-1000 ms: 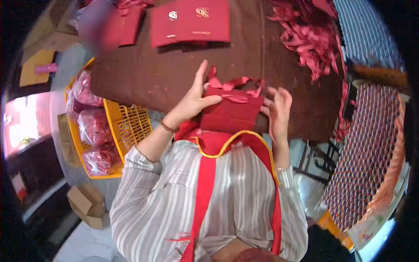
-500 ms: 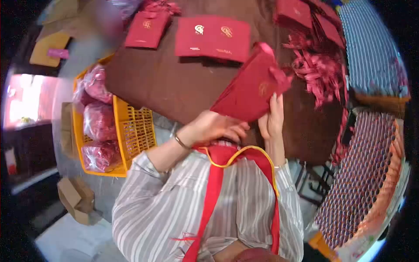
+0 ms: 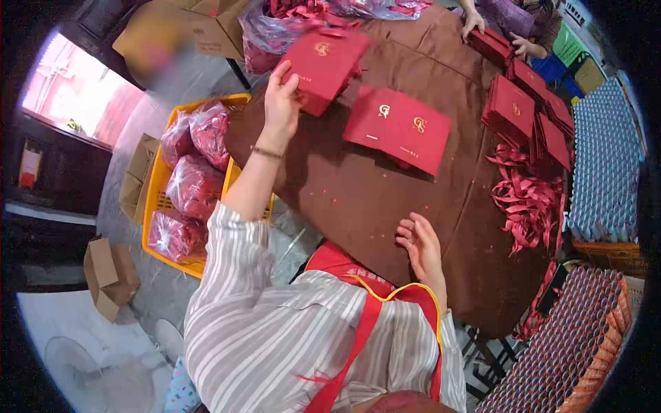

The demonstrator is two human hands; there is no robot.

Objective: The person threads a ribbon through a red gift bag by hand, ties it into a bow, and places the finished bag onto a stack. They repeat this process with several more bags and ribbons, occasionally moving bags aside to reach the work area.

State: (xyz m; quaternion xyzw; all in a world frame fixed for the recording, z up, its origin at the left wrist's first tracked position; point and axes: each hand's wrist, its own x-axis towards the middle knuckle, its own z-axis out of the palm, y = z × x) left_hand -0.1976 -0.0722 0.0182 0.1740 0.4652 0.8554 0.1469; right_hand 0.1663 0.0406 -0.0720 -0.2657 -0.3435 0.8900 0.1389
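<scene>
My left hand [image 3: 281, 102] reaches to the far left of the table and grips the left edge of a red paper gift bag [image 3: 329, 58] with a gold logo. The bag lies over other red ones and its far edge is blurred. Loosely curled with fingers apart, my right hand [image 3: 421, 248] is over the near side of the table and holds nothing. Between and beyond my hands, a wide red piece with two logos [image 3: 396, 131], one pale and one gold, rests on further red pieces.
A brown cloth covers the table [image 3: 358, 220]. Stacked red bags [image 3: 509, 109] and a heap of red ribbons [image 3: 527, 206] lie right. A co-worker's hands [image 3: 475, 22] hold red bags at the far right. A yellow crate [image 3: 148, 230] with plastic-wrapped bundles stands left.
The red bag with ribbon was between both hands at the near side. My left hand has carried a bag to the far left; my right hand has come away. The view has shifted.
</scene>
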